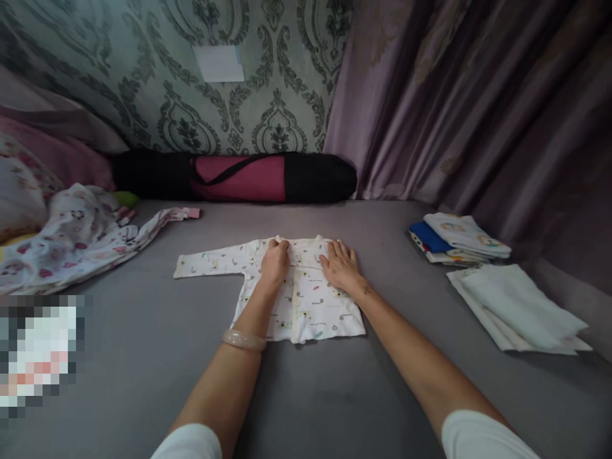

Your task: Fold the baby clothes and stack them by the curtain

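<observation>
A small white baby shirt (318, 312) with a scattered print and a cream front edging lies spread on the grey sheet. Its sleeve (215, 261) on the left side stretches straight out. The other sleeve appears folded inward across the chest, between my hands. My left hand (276, 260), closed, is on the shirt near the collar, its fingers gathered on the cloth. A pale bangle (243, 340) circles that wrist. Flat on the shirt's right shoulder rests my right hand (340, 264), fingers stretched out.
Folded clothes (466, 236) are stacked at the right, with folded pale cloths (521, 306) nearer me. Printed fabric (71, 236) lies heaped on the left. A long black and pink bag (239, 178) runs along the patterned wall. Purple curtains (406, 95) hang at the right.
</observation>
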The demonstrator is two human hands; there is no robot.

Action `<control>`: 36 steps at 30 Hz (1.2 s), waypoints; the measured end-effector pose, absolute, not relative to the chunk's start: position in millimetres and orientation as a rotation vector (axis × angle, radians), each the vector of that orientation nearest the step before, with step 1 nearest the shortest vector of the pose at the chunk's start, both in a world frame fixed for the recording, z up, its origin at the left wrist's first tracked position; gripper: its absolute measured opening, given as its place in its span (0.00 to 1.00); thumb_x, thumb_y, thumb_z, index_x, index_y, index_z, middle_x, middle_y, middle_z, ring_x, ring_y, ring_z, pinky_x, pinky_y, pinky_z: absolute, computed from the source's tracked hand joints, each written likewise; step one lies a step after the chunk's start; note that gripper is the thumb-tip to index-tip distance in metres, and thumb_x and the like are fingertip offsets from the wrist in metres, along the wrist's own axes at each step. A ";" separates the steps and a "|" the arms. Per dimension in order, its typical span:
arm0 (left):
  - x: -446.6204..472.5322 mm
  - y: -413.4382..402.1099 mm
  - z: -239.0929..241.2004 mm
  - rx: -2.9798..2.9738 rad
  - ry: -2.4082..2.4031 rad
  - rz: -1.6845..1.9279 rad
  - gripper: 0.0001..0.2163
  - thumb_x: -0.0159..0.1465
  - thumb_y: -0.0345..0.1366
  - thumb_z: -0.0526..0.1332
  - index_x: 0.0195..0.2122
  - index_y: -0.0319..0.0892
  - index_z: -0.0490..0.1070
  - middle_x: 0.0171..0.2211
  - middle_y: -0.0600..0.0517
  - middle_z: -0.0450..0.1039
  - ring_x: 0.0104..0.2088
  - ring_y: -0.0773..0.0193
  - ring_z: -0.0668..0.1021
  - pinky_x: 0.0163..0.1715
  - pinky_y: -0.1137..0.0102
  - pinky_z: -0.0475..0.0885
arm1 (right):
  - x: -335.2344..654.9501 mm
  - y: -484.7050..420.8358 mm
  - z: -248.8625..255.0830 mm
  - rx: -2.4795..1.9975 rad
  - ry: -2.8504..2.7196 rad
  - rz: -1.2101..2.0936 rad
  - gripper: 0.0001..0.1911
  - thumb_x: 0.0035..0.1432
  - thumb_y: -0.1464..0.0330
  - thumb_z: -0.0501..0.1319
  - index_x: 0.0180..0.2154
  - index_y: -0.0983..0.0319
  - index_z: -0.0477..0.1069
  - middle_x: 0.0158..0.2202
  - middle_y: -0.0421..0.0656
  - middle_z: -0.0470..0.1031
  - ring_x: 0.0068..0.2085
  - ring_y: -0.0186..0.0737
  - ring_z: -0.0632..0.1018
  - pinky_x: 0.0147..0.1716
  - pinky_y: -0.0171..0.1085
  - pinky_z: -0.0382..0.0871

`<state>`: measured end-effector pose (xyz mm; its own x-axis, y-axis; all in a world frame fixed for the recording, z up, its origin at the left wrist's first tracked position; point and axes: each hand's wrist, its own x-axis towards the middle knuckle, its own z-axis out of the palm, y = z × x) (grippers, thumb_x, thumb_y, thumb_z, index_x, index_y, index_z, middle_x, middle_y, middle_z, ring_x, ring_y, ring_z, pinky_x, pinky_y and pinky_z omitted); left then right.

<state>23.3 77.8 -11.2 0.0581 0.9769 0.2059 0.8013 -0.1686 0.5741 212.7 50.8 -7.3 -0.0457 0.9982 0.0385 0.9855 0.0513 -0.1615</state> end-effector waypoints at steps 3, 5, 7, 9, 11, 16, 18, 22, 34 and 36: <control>21.6 79.7 -13.4 2.028 1.777 0.881 0.17 0.64 0.29 0.49 0.52 0.38 0.69 0.45 0.40 0.69 0.42 0.55 0.74 0.44 0.65 0.68 | 202.0 48.5 0.4 -2.001 -2.193 0.068 0.30 0.68 0.62 0.42 0.65 0.72 0.53 0.68 0.55 0.51 0.68 0.52 0.49 0.64 0.54 0.35; 18.4 83.0 -16.8 2.006 1.753 0.960 0.17 0.63 0.29 0.51 0.53 0.36 0.67 0.45 0.39 0.70 0.44 0.55 0.74 0.47 0.64 0.67 | 190.4 45.0 3.5 -1.948 -2.215 0.111 0.31 0.68 0.61 0.41 0.65 0.72 0.51 0.68 0.54 0.49 0.68 0.51 0.48 0.65 0.52 0.36; 15.0 86.5 -19.8 1.950 1.741 1.007 0.16 0.62 0.29 0.53 0.52 0.36 0.68 0.44 0.41 0.72 0.44 0.55 0.75 0.48 0.64 0.67 | 177.8 41.1 4.7 -1.927 -2.240 0.233 0.32 0.68 0.60 0.39 0.66 0.73 0.50 0.69 0.55 0.47 0.68 0.51 0.48 0.65 0.52 0.38; 12.6 89.1 -21.1 1.872 1.746 1.023 0.16 0.62 0.29 0.54 0.52 0.37 0.69 0.42 0.43 0.74 0.43 0.57 0.76 0.47 0.65 0.68 | 166.5 38.2 4.9 -1.926 -2.252 0.331 0.33 0.68 0.58 0.39 0.66 0.73 0.49 0.69 0.56 0.45 0.69 0.52 0.47 0.64 0.53 0.39; 11.2 90.6 -20.5 1.801 1.756 1.018 0.17 0.62 0.29 0.54 0.52 0.37 0.69 0.41 0.44 0.75 0.41 0.59 0.76 0.45 0.66 0.69 | 157.3 37.0 5.3 -1.934 -2.254 0.377 0.33 0.68 0.58 0.39 0.67 0.72 0.48 0.69 0.56 0.44 0.69 0.53 0.46 0.64 0.55 0.38; 8.9 91.0 -15.5 1.736 1.772 1.010 0.17 0.63 0.29 0.55 0.52 0.37 0.70 0.41 0.44 0.76 0.41 0.60 0.77 0.44 0.67 0.69 | 139.1 38.7 8.2 -1.890 -2.287 0.413 0.33 0.68 0.58 0.39 0.67 0.71 0.47 0.70 0.56 0.42 0.69 0.53 0.45 0.64 0.55 0.37; 7.5 91.1 -14.0 1.744 1.766 1.019 0.17 0.63 0.29 0.56 0.53 0.37 0.70 0.42 0.44 0.76 0.41 0.59 0.77 0.45 0.67 0.69 | 132.4 39.1 9.2 -1.845 -2.313 0.399 0.32 0.68 0.59 0.39 0.67 0.70 0.48 0.70 0.55 0.42 0.69 0.53 0.45 0.64 0.56 0.38; 4.5 90.7 -13.3 1.751 1.786 1.002 0.17 0.63 0.28 0.55 0.53 0.35 0.69 0.42 0.43 0.76 0.42 0.59 0.77 0.45 0.67 0.69 | 121.4 38.9 6.8 -1.789 -2.348 0.360 0.31 0.68 0.60 0.40 0.67 0.67 0.48 0.70 0.55 0.42 0.69 0.55 0.46 0.63 0.56 0.39; 18.3 82.6 -5.0 2.242 1.697 1.004 0.16 0.68 0.31 0.48 0.52 0.37 0.69 0.48 0.41 0.73 0.49 0.57 0.74 0.51 0.64 0.67 | 149.9 47.4 8.6 -1.814 -2.233 0.312 0.30 0.66 0.65 0.40 0.66 0.71 0.49 0.69 0.52 0.46 0.69 0.47 0.46 0.65 0.50 0.37; 25.2 81.2 -8.8 2.363 1.581 0.907 0.18 0.68 0.31 0.46 0.55 0.37 0.66 0.52 0.41 0.72 0.53 0.58 0.73 0.54 0.64 0.66 | 166.0 49.8 7.3 -1.929 -2.158 0.218 0.30 0.66 0.65 0.40 0.66 0.73 0.50 0.69 0.53 0.47 0.69 0.49 0.46 0.65 0.49 0.38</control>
